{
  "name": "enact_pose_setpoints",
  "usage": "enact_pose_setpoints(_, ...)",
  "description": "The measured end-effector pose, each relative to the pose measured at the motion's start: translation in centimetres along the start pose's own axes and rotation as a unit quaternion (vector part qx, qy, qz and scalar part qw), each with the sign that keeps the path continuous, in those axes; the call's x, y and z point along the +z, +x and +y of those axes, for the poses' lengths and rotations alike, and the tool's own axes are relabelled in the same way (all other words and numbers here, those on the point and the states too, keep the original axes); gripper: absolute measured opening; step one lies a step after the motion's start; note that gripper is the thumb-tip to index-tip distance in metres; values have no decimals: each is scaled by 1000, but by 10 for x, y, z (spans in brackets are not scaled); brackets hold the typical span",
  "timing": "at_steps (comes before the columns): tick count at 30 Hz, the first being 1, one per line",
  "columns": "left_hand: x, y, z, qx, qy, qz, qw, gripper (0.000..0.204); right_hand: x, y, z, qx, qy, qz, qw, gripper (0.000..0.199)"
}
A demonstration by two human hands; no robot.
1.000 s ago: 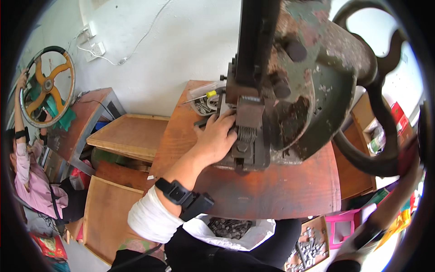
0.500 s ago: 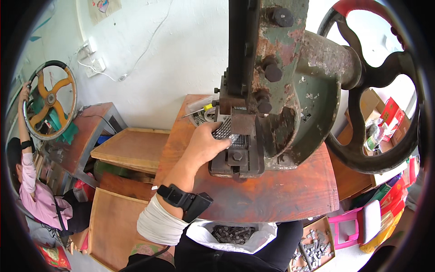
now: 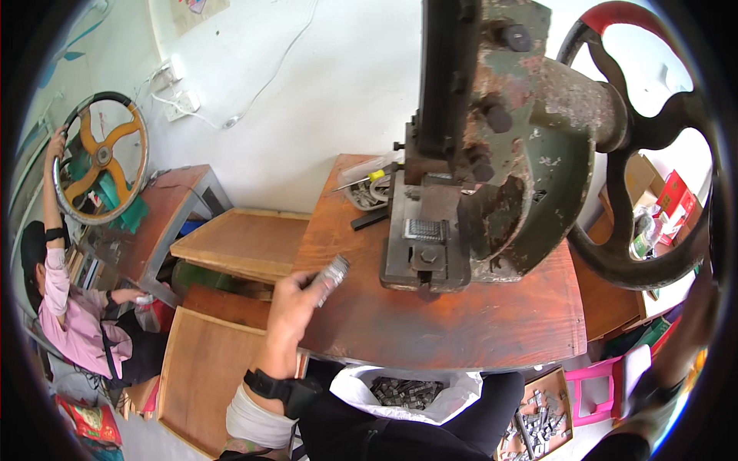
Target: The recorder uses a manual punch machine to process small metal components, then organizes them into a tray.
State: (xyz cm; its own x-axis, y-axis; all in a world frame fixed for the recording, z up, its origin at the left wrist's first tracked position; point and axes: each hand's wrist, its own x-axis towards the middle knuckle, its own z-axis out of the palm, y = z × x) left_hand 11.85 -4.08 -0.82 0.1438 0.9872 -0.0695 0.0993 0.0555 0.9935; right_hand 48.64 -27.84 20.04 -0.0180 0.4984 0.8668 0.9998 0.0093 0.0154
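My left hand is off the press, in front of the wooden table's left part. Its thumb and fingers pinch a small ridged silvery metal piece. To its right stands the green hand press, with a metal die base and a ridged metal block on it. My right forearm rises blurred along the right edge, near the press's big handwheel; the fingers of that hand cannot be made out.
A white bag of small metal pieces lies at my lap. Right of it is a wooden tray of more pieces, beside a pink stool. A yellow-handled screwdriver lies behind the press. At left, a person grips another handwheel.
My left hand has drawn back from the die, toward me and left, with the metal piece in it. My right forearm has come further into view. The view has shifted slightly.
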Motion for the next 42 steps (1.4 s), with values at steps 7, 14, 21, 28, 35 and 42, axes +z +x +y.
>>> enact_pose_setpoints(7,47,-55,-48,371,384,-34,845,56,169,-154,-90,-29,274,-226,934,40)
enact_pose_setpoints(14,48,-66,-51,316,307,-3,898,76,214,-139,-179,-164,188,-349,903,75)
enact_pose_setpoints(21,48,-69,-49,290,294,-9,911,75,218,-133,-160,-135,218,-316,913,75)
enact_pose_setpoints(28,53,-62,-39,340,389,-35,856,56,222,-144,-119,-52,230,-297,925,67)
enact_pose_setpoints(35,89,-60,-38,371,501,-12,782,40,210,-165,-104,56,288,-208,933,46)
enact_pose_setpoints(42,50,-75,-19,-71,-401,-168,898,50,211,-165,-106,60,309,-177,932,26)
